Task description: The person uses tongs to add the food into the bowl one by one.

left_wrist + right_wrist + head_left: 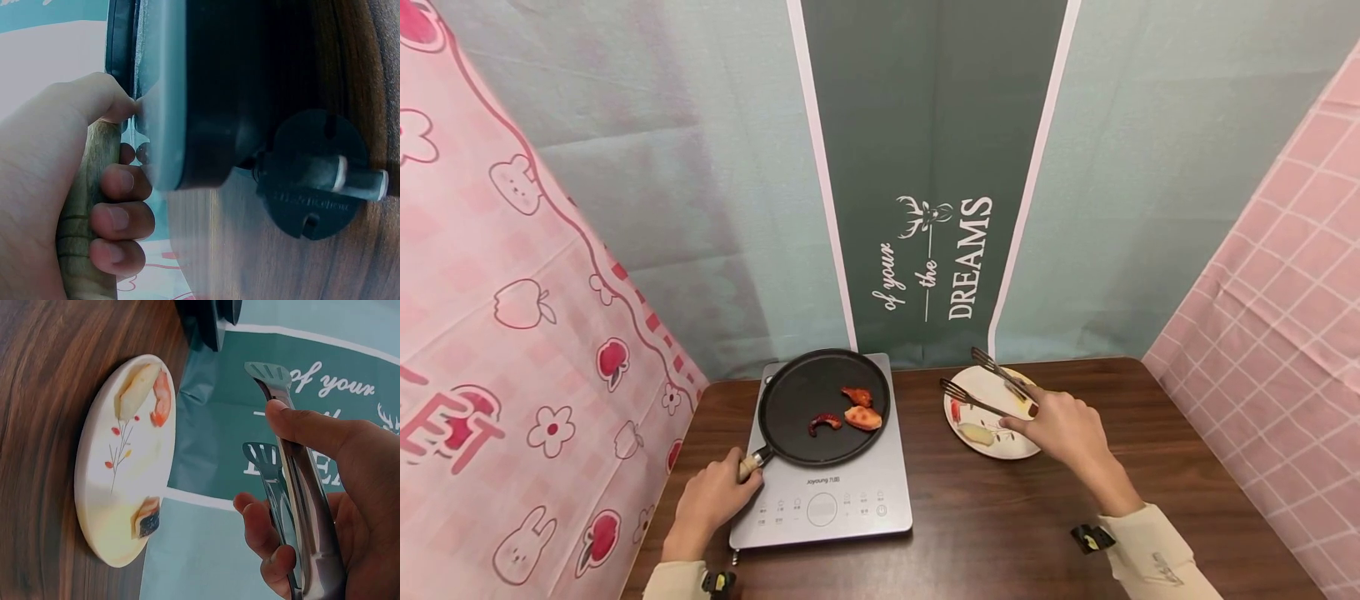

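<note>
My left hand (713,493) grips the wooden handle (87,206) of a round black flat pan (805,408), fingers curled round it. Three pieces lie in the pan's right half: a dark red curled shrimp-like piece (825,423), a reddish-brown piece (857,397) and an orange-tan piece (863,418). Over at the right, my right hand (1067,429) holds metal tongs (306,500) with slotted ends, their arms spread and nothing between the tips. Below them is a white plate (94,469) bearing a pale yellowish piece (139,390), a shrimp (161,400) and a dark-skinned chunk (147,517).
Under the pan is a silver induction cooktop (820,533) with touch controls at its front. Brown wooden table (985,533) surrounds it and the plate. A green and grey-blue cloth (925,125) hangs behind, with pink patterned cloths (512,333) at the sides.
</note>
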Tool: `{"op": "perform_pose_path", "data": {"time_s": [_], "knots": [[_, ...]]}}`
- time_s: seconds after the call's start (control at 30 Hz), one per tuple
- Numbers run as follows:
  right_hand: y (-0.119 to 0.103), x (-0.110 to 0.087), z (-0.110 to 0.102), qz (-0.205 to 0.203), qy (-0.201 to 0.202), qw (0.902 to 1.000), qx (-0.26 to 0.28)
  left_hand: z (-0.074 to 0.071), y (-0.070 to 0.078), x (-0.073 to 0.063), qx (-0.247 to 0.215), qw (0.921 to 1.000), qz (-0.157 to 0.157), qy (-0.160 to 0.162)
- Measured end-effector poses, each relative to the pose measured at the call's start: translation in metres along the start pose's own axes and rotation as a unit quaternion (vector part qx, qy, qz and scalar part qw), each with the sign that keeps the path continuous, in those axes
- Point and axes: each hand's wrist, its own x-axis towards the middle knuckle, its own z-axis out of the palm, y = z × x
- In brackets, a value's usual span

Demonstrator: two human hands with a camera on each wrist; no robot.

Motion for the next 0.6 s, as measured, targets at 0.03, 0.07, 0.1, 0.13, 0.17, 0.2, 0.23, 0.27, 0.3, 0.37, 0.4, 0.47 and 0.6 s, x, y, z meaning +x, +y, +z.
{"op": "perform_pose_path", "data": {"time_s": [0.03,0.07,0.1,0.13,0.17,0.2,0.23,0.27,0.3,0.37,0.4,0.47,0.6], "knots": [[0.002,0.000,-0.001,0.002,0.000,1.0000,0.001,0.000,0.000,0.000,0.000,1.0000,0.000,0.000],[0.003,0.000,-0.001,0.004,-0.002,1.0000,0.002,0.000,0.000,0.000,0.001,1.0000,0.000,0.000],[0.005,0.000,-0.002,0.006,-0.003,1.0000,0.004,0.000,0.000,0.000,0.000,1.0000,0.000,0.001],[0.007,-0.001,-0.003,0.007,-0.006,0.9999,0.005,0.000,0.000,0.000,0.001,1.0000,0.000,0.001],[0.008,-0.001,-0.004,0.008,-0.008,0.9999,0.006,0.000,0.000,0.000,0.002,1.0000,0.000,0.001],[0.010,-0.001,-0.005,0.009,-0.010,0.9999,0.007,0.000,0.000,0.000,0.002,1.0000,0.001,0.001],[0.012,-0.001,-0.006,0.010,-0.012,0.9999,0.007,0.000,0.000,0.000,0.002,1.0000,0.001,0.001],[0.013,-0.001,-0.007,0.011,-0.013,0.9998,0.007,0.001,0.000,0.000,0.002,1.0000,0.001,0.002],[0.015,-0.001,-0.008,0.012,-0.014,0.9998,0.007,0.001,0.000,0.000,0.003,1.0000,0.001,0.003],[0.019,-0.002,-0.007,0.013,-0.011,0.9998,0.007,0.001,0.000,0.000,0.003,1.0000,0.002,0.004],[0.020,-0.002,-0.007,0.015,-0.009,0.9998,0.006,0.001,0.000,0.000,0.003,1.0000,0.002,0.004],[0.024,-0.002,-0.007,0.016,-0.005,0.9999,0.004,0.001,0.000,0.000,0.002,1.0000,0.002,0.005],[0.029,-0.001,-0.006,0.019,-0.002,0.9998,0.000,0.001,0.001,0.000,0.000,1.0000,0.003,0.007]]}}
